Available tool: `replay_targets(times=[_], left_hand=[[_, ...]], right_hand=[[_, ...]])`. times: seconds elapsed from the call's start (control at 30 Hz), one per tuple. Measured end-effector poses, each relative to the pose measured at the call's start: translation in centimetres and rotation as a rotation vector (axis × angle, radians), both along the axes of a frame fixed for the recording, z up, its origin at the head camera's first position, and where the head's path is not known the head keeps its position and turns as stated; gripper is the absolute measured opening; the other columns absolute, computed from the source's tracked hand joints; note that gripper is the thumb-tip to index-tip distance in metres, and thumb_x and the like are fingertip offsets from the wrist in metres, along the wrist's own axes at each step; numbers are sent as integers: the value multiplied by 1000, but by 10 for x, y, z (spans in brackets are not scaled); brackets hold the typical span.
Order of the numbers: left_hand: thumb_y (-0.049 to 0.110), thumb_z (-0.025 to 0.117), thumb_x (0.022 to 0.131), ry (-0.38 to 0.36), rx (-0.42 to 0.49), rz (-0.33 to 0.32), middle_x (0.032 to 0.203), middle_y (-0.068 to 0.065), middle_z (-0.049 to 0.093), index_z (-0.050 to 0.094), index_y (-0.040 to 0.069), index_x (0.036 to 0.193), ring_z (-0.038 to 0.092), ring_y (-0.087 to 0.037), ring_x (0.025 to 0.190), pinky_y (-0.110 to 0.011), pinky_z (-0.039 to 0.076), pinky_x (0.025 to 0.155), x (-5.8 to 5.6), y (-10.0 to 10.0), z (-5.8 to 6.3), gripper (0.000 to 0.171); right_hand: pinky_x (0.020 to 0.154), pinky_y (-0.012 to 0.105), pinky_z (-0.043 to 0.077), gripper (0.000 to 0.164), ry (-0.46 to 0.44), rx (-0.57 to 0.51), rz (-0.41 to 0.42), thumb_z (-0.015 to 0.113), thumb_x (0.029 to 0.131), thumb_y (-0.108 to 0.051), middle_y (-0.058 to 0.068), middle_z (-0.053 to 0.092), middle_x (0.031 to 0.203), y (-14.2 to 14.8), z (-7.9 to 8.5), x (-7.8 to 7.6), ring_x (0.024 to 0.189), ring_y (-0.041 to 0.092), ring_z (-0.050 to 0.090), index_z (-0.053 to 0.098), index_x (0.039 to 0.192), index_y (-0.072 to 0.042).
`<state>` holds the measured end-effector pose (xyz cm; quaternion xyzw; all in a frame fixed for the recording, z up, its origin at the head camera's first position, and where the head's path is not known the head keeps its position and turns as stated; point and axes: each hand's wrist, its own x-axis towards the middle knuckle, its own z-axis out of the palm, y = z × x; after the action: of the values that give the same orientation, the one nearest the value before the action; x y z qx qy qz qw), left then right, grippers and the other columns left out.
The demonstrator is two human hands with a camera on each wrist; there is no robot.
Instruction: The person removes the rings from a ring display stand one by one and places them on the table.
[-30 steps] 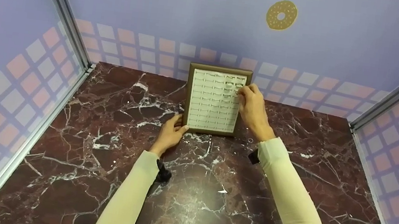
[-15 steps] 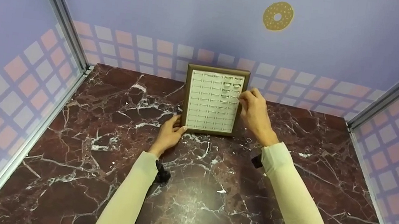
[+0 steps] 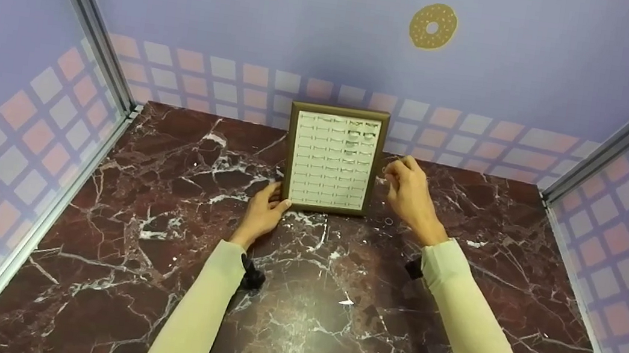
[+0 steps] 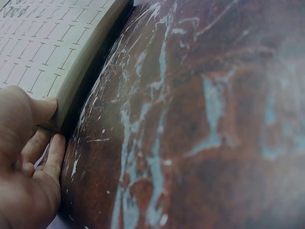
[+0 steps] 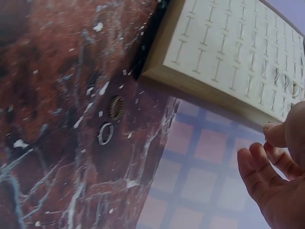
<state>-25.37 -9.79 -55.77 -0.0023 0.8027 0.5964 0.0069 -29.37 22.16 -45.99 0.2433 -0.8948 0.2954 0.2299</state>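
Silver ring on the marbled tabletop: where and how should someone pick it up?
Probably pinch the silver ring by opposite outer edges of its band, from above: it appears to lie flat on the tabletop. Keep clear of the side facing the gold-coloured ring close by.

The right hand (image 3: 411,194) now sits lower and farther right, fingertips off the board (image 3: 340,111), just beside its edge.

From the head we look forward and down, nearer from each wrist; all share the framed board (image 3: 324,169), the left-wrist view seemingly hazy.
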Motion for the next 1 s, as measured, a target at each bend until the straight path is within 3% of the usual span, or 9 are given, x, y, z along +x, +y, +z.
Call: replay_targets(times=[0.37, 0.83, 1.0], left_hand=[[8, 66, 106, 12, 9, 9, 151, -27, 57, 46, -3, 158, 58, -39, 139, -45, 50, 120, 2, -2, -1, 57], [10, 64, 107, 2, 13, -2, 154, -26, 54, 43, -1, 160, 56, -38, 142, -44, 49, 121, 2, -5, -1, 58], [9, 63, 108, 10, 12, -12, 156, -26, 53, 42, -2, 161, 55, -38, 143, -44, 48, 122, 1, -2, 2, 58]], right_hand=[[70, 44, 57, 8, -16, -2, -15, 64, 92, 12, 20, 61, 93, 19, -22, 11, 82, 35, 64, 70, 92, 6], [67, 34, 52, 8, -107, 14, -51, 68, 90, 11, 19, 63, 89, 41, -51, 20, 77, 30, 62, 72, 91, 5], [68, 39, 53, 8, -130, 29, -83, 69, 90, 11, 18, 63, 88, 49, -57, 22, 76, 30, 62, 73, 90, 4]])
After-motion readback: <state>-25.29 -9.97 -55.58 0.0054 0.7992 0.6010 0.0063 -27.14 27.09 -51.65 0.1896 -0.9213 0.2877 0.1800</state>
